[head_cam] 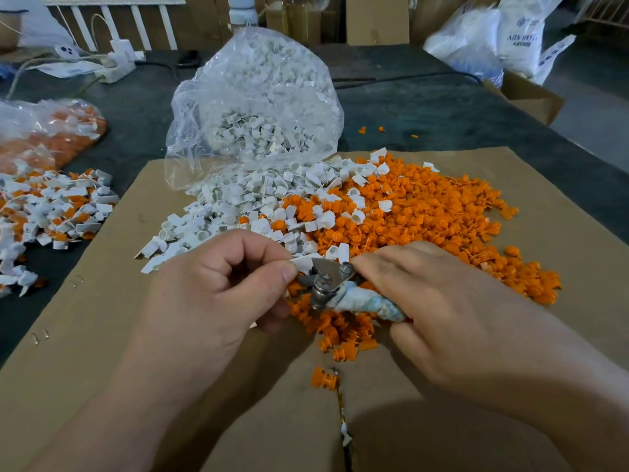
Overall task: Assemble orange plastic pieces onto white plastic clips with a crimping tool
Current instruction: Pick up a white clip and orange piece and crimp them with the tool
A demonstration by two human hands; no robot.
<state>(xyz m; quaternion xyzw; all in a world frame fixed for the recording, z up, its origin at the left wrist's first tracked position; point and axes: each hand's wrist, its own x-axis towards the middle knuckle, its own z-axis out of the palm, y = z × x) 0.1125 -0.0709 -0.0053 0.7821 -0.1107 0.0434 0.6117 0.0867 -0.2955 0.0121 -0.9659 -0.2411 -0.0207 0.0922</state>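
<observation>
My left hand point(221, 284) pinches a white plastic clip point(303, 263) between thumb and forefinger, right at the metal jaws of the crimping tool point(328, 284). My right hand point(439, 301) grips the tool's cloth-wrapped handle point(367, 303). A heap of loose orange pieces point(435, 219) covers the cardboard sheet point(102, 328) behind and under the tool. White clips point(238, 206) spill from an open clear bag point(252, 107) at the middle back. Whether an orange piece sits in the jaws is hidden.
A pile of joined white-and-orange parts point(51, 212) lies at the left on the dark table point(442, 114). A bag of orange parts point(51, 131) sits behind it. A power strip point(115, 68), cardboard boxes point(531, 97) and white sacks point(493, 39) line the far side.
</observation>
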